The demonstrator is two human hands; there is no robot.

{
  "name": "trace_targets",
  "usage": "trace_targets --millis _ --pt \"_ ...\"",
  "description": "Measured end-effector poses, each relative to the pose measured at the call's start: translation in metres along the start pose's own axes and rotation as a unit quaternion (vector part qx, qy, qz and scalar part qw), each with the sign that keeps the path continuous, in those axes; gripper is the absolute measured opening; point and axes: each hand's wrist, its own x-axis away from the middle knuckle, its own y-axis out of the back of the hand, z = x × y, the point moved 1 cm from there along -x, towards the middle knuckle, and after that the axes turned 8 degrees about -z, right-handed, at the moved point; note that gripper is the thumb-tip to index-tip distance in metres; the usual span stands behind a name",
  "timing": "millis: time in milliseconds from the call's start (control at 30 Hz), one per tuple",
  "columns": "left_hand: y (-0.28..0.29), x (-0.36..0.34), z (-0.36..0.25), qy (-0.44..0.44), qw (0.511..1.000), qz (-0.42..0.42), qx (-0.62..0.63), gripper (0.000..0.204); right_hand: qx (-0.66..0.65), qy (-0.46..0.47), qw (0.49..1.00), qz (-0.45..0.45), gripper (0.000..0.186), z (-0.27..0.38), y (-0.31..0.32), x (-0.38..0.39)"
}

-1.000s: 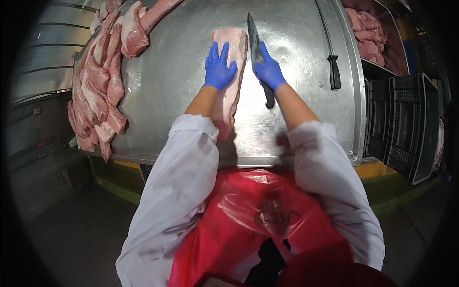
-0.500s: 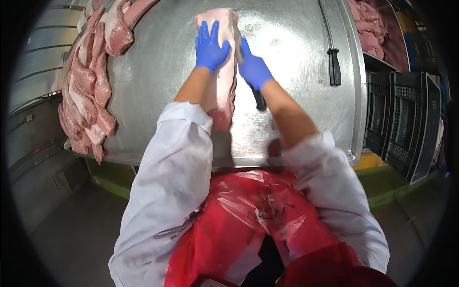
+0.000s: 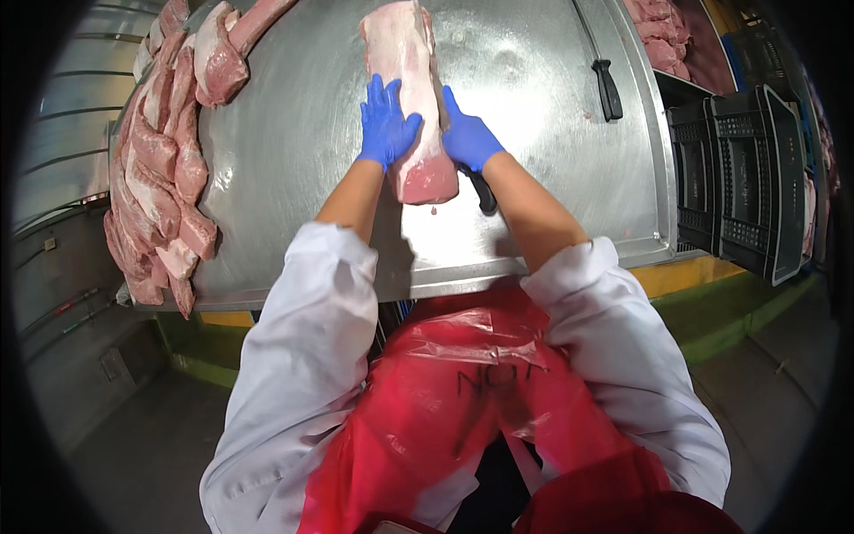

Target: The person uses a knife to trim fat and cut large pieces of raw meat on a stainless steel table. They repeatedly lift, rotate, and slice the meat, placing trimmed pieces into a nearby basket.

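A long slab of pork loin point(image 3: 405, 58), pale fat on top and pink meat at its near end, lies lengthwise on the steel table. My left hand point(image 3: 389, 125), in a blue glove, rests on its left side with the fingers stretched forward. Against its right side is my right hand point(image 3: 470, 135), also blue-gloved, its forefinger pointing forward. The black handle of a knife point(image 3: 487, 198) sticks out below the right palm; that hand grips it, and the blade is hidden.
Several long cuts of meat point(image 3: 160, 178) are piled along the table's left edge. A second black-handled tool point(image 3: 608, 92) lies at the far right of the steel table point(image 3: 294, 160). Beyond the right edge stand black crates point(image 3: 747, 187) and a container of meat point(image 3: 660, 40).
Both hands have come nearer along the loin, the left one sliding toward its near end. The near end now sits further right. The knife blade that showed earlier is hidden.
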Motion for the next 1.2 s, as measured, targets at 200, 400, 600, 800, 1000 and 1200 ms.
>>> trace_targets --millis 200,400,600,800,1000,1200 --pt "0.004 0.013 -0.009 0.018 0.998 -0.054 -0.023 0.079 -0.089 -0.046 0.994 0.048 0.08 -0.02 -0.041 0.101" --pt "0.014 0.013 -0.028 0.092 0.993 0.047 -0.057 0.09 -0.031 0.07 0.995 0.066 0.091 -0.063 -0.065 0.284" --pt "0.048 0.025 -0.065 0.147 0.969 0.124 -0.152 0.104 -0.114 -0.048 0.992 -0.007 0.083 -0.077 0.046 0.35" --pt "0.072 -0.004 -0.011 0.216 0.821 0.259 0.461 0.061 -0.284 -0.129 0.936 -0.163 0.086 -0.113 0.076 0.337" --pt "0.045 0.001 0.065 0.28 0.87 0.186 0.36 0.059 -0.303 -0.112 0.934 -0.152 0.087 -0.151 0.108 0.324" --pt "0.029 -0.066 -0.033 0.159 0.984 -0.067 0.037 0.072 -0.234 -0.077 0.96 -0.129 0.087 -0.148 0.15 0.253"
